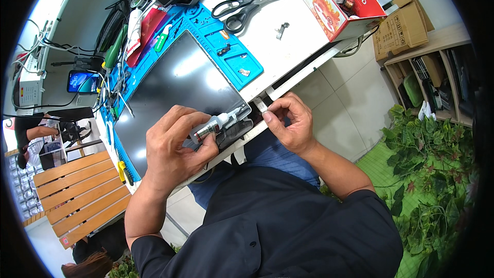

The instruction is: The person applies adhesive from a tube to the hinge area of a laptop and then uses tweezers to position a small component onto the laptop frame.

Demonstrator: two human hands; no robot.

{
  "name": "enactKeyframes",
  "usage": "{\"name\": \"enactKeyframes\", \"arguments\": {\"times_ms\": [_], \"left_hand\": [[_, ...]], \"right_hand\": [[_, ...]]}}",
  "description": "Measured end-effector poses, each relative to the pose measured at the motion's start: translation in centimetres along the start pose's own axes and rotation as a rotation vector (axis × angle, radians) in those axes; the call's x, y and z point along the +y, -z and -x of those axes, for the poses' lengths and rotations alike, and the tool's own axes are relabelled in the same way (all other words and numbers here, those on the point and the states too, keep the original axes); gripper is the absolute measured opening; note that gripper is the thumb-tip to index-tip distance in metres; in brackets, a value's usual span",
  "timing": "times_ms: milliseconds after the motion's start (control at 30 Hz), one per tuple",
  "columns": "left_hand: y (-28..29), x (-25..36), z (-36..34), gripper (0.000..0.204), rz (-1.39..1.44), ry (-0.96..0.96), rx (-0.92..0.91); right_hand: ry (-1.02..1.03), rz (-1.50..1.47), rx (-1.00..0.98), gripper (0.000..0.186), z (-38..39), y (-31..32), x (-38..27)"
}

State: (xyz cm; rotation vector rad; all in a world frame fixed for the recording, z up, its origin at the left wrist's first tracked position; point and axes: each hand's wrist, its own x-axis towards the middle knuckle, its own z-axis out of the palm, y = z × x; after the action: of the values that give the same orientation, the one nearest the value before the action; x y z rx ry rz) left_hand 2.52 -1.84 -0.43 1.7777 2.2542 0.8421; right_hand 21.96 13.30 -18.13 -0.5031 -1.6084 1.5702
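My left hand (pixel 180 144) grips a small bottle (pixel 206 130) with a white nozzle and metallic label, held over the lower right corner of a large dark screen panel (pixel 164 92). My right hand (pixel 289 123) pinches a small pale, flat piece (pixel 260 105) between thumb and forefinger at the desk's front edge, just right of that corner. The panel lies partly on a blue repair mat (pixel 236 62) with small parts in its compartments. Some dark material (pixel 231 135) shows beneath the bottle; I cannot make out what it is.
Black scissors (pixel 237 18), a red-and-white box (pixel 332 25) and a small part (pixel 282 31) lie on the white desk (pixel 272 54). Tools and cables crowd the left, near a phone (pixel 82 81). A wooden shelf (pixel 447 113) stands right, a slatted bench (pixel 77 190) left, near other people (pixel 28 134).
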Motion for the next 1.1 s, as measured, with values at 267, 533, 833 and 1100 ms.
{"name": "enactKeyframes", "arguments": {"times_ms": [267, 533, 833, 1100], "left_hand": [[0.03, -0.1, -0.04, 0.028, -0.003, -0.003, -0.005], [-0.01, -0.04, -0.08, 0.028, -0.007, -0.013, -0.002], [0.06, -0.09, 0.09, 0.027, -0.004, -0.008, -0.005], [0.01, -0.09, 0.03, 0.027, -0.008, -0.01, 0.003]], "right_hand": [[-0.006, -0.008, 0.0, 0.015, -0.03, -0.01, 0.07], [-0.005, 0.018, -0.034, 0.014, 0.05, 0.25, 0.01], [0.006, 0.002, 0.002, 0.015, -0.02, -0.01, 0.07], [0.001, 0.003, -0.004, 0.015, -0.03, 0.04, 0.03]]}}
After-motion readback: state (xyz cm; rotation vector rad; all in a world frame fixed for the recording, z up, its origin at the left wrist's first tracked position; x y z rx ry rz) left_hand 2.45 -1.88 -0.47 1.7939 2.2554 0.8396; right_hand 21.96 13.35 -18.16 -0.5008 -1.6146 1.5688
